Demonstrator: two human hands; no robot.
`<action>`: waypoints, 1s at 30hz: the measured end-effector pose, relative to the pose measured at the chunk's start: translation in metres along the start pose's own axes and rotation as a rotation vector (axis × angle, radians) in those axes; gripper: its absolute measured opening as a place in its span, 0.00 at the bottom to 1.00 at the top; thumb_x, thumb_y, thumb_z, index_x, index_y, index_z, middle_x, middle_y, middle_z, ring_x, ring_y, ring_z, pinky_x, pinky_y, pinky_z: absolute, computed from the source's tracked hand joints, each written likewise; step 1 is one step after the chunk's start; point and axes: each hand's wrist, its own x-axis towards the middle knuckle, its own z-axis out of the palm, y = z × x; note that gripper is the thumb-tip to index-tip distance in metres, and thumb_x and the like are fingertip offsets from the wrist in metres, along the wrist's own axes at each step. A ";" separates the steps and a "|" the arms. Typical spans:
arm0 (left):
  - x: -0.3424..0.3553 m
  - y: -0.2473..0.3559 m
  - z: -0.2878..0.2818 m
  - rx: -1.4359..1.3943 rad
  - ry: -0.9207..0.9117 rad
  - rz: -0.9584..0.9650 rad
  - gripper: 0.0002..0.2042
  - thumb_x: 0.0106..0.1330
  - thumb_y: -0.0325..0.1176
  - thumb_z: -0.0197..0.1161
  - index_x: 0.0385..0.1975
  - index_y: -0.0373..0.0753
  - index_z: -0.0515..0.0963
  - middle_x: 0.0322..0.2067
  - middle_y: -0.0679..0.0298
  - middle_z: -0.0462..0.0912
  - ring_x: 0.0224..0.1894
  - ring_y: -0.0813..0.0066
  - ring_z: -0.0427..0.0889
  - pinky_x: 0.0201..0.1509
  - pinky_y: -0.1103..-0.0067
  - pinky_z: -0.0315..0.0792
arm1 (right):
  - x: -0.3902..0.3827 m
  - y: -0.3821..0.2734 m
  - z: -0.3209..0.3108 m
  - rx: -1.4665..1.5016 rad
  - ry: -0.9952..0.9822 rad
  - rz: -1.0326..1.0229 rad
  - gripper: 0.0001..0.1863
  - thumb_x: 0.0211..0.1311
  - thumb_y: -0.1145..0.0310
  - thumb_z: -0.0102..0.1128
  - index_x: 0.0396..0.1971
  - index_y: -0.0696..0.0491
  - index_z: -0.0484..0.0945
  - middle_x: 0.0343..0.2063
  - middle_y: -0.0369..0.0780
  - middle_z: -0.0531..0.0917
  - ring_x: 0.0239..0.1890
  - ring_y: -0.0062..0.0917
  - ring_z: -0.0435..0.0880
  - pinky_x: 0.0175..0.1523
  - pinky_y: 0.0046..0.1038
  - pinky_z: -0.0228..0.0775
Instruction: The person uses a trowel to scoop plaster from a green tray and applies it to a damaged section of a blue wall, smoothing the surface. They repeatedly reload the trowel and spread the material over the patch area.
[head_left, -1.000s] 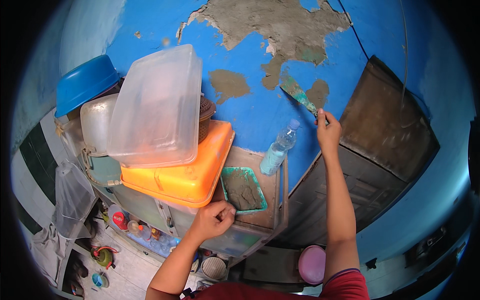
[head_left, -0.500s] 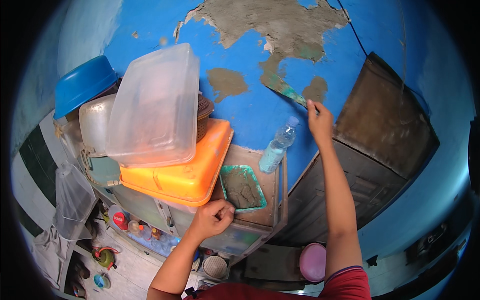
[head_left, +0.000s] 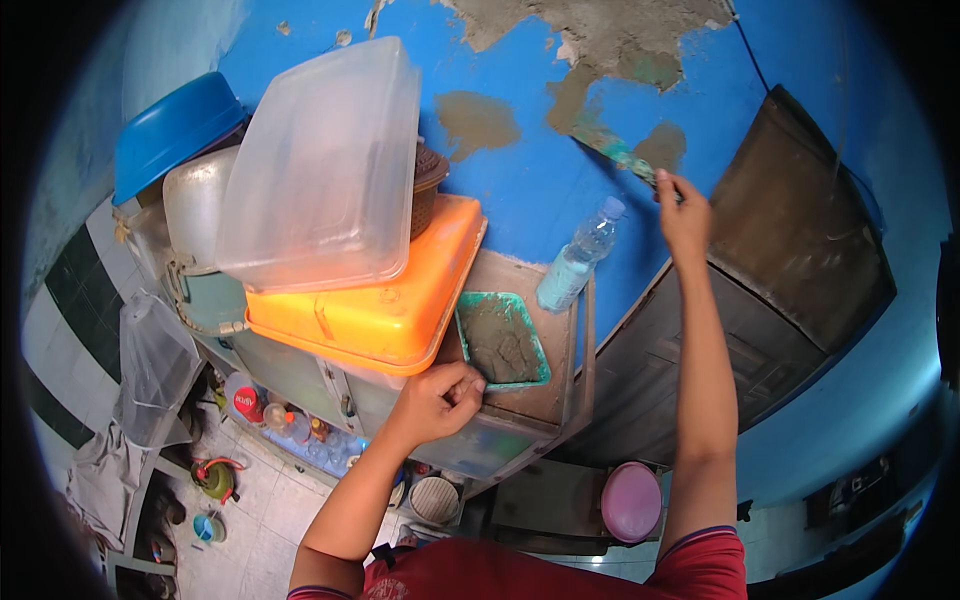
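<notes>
Right hand (head_left: 685, 218) high and pinched — left hand (head_left: 440, 400) lower, loosely curled

Blue basin (head_left: 175, 135) near clear box (head_left: 320, 170)

soft light falls over the middle of the view, where the blue wall (head_left: 520, 190) and the orange bin (head_left: 390, 310) look bright and saturated. a dark shadow runs beneath the scraper (head_left: 622, 156). pale glare streaks the wall at far right, and a dull sheen sits on the brown panel (head_left: 800, 190). the lower right is dim. black rounds off the corners, the floor tiles (head_left: 255, 500) bend toward the rim, and fine detail softens there.
</notes>
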 end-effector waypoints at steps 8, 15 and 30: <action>0.000 -0.001 0.003 -0.027 0.033 0.026 0.03 0.63 0.25 0.66 0.28 0.35 0.80 0.17 0.67 0.73 0.18 0.80 0.72 0.24 0.79 0.67 | -0.075 -0.054 -0.076 0.089 -0.277 -0.063 0.14 0.73 0.60 0.64 0.44 0.56 0.87 0.34 0.40 0.86 0.37 0.22 0.82 0.41 0.28 0.73; 0.000 -0.003 -0.002 0.024 -0.009 0.057 0.05 0.66 0.23 0.65 0.27 0.34 0.79 0.20 0.66 0.78 0.20 0.83 0.73 0.25 0.83 0.67 | -0.159 -0.089 -0.058 -0.091 -0.542 -0.273 0.08 0.67 0.69 0.66 0.43 0.53 0.86 0.35 0.41 0.79 0.38 0.36 0.81 0.41 0.35 0.74; 0.001 -0.002 0.004 -0.026 0.023 0.032 0.04 0.64 0.26 0.66 0.28 0.35 0.80 0.16 0.68 0.72 0.18 0.81 0.71 0.24 0.80 0.66 | -0.184 -0.084 -0.021 -0.258 -0.633 -0.356 0.09 0.67 0.65 0.65 0.43 0.52 0.86 0.36 0.40 0.76 0.41 0.37 0.82 0.41 0.39 0.76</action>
